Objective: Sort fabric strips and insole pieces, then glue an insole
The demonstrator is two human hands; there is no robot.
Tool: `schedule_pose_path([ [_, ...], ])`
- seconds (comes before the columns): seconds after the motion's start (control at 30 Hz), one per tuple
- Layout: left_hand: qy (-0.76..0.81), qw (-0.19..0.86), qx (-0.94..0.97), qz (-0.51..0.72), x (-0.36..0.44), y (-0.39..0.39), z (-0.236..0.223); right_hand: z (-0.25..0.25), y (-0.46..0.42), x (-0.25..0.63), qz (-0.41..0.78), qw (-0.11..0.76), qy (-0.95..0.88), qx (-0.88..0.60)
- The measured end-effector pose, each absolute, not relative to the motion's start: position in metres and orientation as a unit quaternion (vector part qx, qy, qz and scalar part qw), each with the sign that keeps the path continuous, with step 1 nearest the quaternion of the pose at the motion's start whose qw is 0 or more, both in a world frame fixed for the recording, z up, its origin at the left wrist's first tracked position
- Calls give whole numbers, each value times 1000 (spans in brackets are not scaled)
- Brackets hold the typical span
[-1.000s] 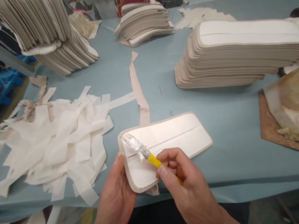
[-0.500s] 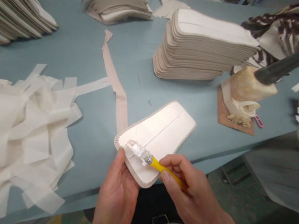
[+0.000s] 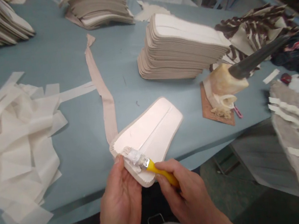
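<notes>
A pale insole-shaped panel (image 3: pixel 152 130) with a beige folded rim and a line down its middle lies at the table's front edge, its near end overhanging. My left hand (image 3: pixel 125 200) grips that near end, thumb on top at the rim and fingers underneath. Closed around the yellow handle of a brush (image 3: pixel 162 173) is my right hand (image 3: pixel 185 196). The brush's white-smeared bristles rest on the panel close to my left thumb. A beige strip (image 3: pixel 106 103) runs away from the panel's left corner.
Loose cream strips (image 3: pixel 26 144) are heaped at the left. A tall stack of similar panels (image 3: pixel 169 57) stands behind, with more stacks (image 3: pixel 98 8) at the back. To the right, a cut-open plastic container (image 3: pixel 223 83) with a dark handle sits on a brown board (image 3: pixel 205 104).
The view has shifted, so the table things appear further left. My right hand has brought the brush lower across the panel's near end; my left hand keeps its hold.
</notes>
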State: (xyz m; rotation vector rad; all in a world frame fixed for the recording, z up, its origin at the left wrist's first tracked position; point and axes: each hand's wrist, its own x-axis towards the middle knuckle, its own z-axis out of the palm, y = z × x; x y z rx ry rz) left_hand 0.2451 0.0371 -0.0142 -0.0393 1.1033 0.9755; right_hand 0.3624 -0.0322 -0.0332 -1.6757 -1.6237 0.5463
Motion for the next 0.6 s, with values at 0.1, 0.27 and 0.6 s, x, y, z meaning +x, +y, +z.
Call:
schedule_pose_path([
  [0.1, 479, 721, 35, 499, 246, 35, -22, -37, -30, 369, 201, 362, -609, -677],
  [0.27, 486, 696, 55, 525, 244, 36, -28, -44, -20, 385, 187, 345, -579, -715],
  [0.6, 502, 711, 52, 489, 245, 49, -32, -54, -9, 388, 264, 345, -563, -702],
])
